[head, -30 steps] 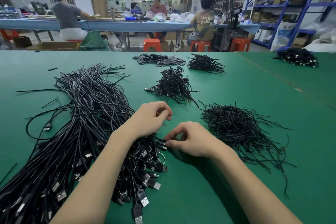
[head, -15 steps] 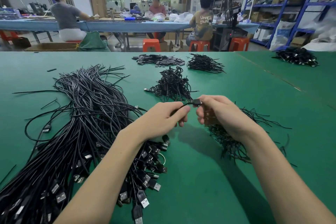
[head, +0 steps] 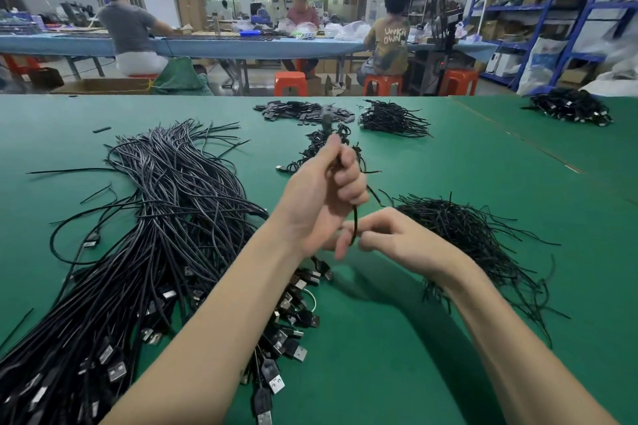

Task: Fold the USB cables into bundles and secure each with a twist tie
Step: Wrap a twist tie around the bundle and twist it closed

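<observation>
1. At centre frame, above a green table (head: 397, 338), the left hand (head: 321, 193) is raised in a closed fist around one black USB cable (head: 355, 221), its blurred plug end poking out above the thumb.
2. Just below and right of it, the right hand (head: 400, 241) pinches the same cable between thumb and fingertips, closed on the strand where it hangs from the fist. The hands are near each other but not touching.
3. Loose, unbundled cables (head: 165, 217) sprawl across the left half of the frame, plugs fanned toward the lower centre; the twist ties (head: 476, 235) lie in a wiry heap at centre right, just behind the right wrist.
4. Finished bundles (head: 321, 148) appear to sit at upper centre, behind the raised fist — a judgement, since the pile is partly hidden.
5. The step looks like the first fold. To do it well, the right hand should draw even lengths back up to the fist, keeping loops flat and equal — no twisting.
6. The fist must stay firm, or the loops will spring open before a tie is reached.
7. A tie should be picked singly; the heap looks prone to tangling.
</observation>
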A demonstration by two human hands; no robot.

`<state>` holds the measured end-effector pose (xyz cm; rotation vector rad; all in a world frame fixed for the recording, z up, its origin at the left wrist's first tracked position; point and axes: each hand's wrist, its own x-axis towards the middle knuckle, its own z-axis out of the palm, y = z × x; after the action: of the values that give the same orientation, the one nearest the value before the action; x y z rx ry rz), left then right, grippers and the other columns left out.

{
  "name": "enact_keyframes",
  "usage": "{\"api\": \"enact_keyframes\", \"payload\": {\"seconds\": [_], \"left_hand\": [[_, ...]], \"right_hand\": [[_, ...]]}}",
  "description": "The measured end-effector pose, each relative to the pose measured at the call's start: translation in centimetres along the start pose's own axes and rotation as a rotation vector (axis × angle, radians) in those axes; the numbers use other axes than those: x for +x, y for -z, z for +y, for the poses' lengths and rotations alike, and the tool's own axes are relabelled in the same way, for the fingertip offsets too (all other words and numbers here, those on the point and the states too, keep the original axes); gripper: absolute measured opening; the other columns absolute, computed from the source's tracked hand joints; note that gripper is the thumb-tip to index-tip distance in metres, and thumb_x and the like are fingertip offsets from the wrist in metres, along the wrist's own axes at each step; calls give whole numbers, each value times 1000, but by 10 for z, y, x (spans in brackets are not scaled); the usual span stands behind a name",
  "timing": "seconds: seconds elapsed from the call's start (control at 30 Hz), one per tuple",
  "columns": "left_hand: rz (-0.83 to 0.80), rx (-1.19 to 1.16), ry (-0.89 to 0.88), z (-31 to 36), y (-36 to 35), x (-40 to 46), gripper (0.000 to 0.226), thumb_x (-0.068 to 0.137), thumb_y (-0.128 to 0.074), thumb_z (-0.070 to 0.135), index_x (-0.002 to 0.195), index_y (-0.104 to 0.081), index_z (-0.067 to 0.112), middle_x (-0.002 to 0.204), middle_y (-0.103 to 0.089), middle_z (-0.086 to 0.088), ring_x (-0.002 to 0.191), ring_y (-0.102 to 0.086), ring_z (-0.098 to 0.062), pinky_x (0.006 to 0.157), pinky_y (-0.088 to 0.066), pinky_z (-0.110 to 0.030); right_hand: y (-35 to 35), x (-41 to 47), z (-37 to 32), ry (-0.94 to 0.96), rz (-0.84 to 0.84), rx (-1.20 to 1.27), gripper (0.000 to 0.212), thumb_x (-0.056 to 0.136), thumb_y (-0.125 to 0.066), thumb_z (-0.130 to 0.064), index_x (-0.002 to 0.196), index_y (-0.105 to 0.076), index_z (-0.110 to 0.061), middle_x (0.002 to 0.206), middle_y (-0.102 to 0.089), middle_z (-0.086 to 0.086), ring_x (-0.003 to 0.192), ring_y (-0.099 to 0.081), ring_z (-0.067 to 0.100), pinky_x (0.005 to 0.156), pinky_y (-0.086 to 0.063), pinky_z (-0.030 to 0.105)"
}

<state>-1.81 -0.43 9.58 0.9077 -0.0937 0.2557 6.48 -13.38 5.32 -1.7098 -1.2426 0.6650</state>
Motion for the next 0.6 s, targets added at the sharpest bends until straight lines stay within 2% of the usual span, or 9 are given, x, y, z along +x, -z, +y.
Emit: {"api": "enact_keyframes", "payload": {"seconds": [0.07, 0.13, 0.17, 0.23, 0.33, 0.4, 0.47, 0.53, 0.6], "left_hand": [[70, -110, -9, 6, 6, 2, 44, 109, -32, 34, 71, -45, 17, 54, -32, 8, 46, -29, -8, 46, -34, -19], [122, -228, -39, 13, 15, 2, 45, 109, -33, 31, 69, -49, 17, 55, -34, 8, 46, -32, -7, 48, -35, -19], [144, -274, -57, 16, 19, 3, 46, 109, -34, 29, 68, -50, 16, 55, -36, 8, 47, -34, -7, 49, -35, -18], [171, -337, -97, 22, 26, 3, 45, 109, -34, 25, 69, -52, 15, 58, -40, 7, 49, -37, -7, 51, -36, -18], [131, -394, -138, 30, 35, -1, 39, 108, -35, 23, 79, -58, 12, 65, -52, 5, 54, -49, -7, 55, -46, -18], [36, -403, -113, 35, 37, -5, 39, 107, -37, 23, 80, -64, 12, 68, -58, 6, 56, -54, -6, 57, -49, -18], [-101, -355, -35, 39, 37, -9, 44, 107, -36, 25, 77, -66, 14, 64, -60, 8, 52, -55, -3, 53, -48, -16], [-261, -263, 88, 39, 34, -14, 45, 106, -36, 27, 74, -66, 15, 57, -59, 5, 46, -55, -3, 49, -43, -15], [-373, -98, 190, 36, 34, -18, 44, 105, -39, 29, 71, -64, 16, 53, -57, 4, 43, -55, -5, 49, -39, -15]], "right_hand": [[8, -5, -2, -29, -30, 165, 28, 88, -45, -18, 87, -71, -7, 64, -70, 5, 92, -75, 21, 88, -50, 25], [21, -15, -1, -151, -158, 424, 27, 92, -50, -29, 94, -66, -8, 51, -58, 9, 72, -73, 33, 87, -54, 41], [28, -21, -1, -230, -251, 522, 29, 92, -55, -36, 98, -66, -11, 51, -55, 8, 63, -71, 31, 80, -55, 44], [38, -34, 2, -317, -410, 588, 37, 88, -66, -48, 103, -65, -14, 57, -57, 5, 57, -69, 26, 67, -58, 38], [40, -42, 11, -314, -437, 507, 36, 85, -76, -42, 104, -64, -13, 54, -48, -2, 52, -58, 16, 55, -53, 25], [38, -38, 15, -331, -269, 546, 37, 84, -78, -35, 106, -58, -12, 53, -35, -8, 46, -41, 8, 39, -31, 15], [40, -27, 11, -357, 43, 727, 22, 86, -68, -21, 102, -55, -14, 56, -27, -9, 43, -30, 4, 33, -15, 12], [46, -17, 5, -343, 298, 1018, 14, 85, -58, -11, 95, -50, -16, 57, -34, -7, 42, -29, 1, 29, -15, 10], [47, -13, -4, -297, 442, 1187, 12, 89, -53, -7, 94, -47, -16, 64, -52, -1, 43, -32, 1, 29, -19, 11]]}}
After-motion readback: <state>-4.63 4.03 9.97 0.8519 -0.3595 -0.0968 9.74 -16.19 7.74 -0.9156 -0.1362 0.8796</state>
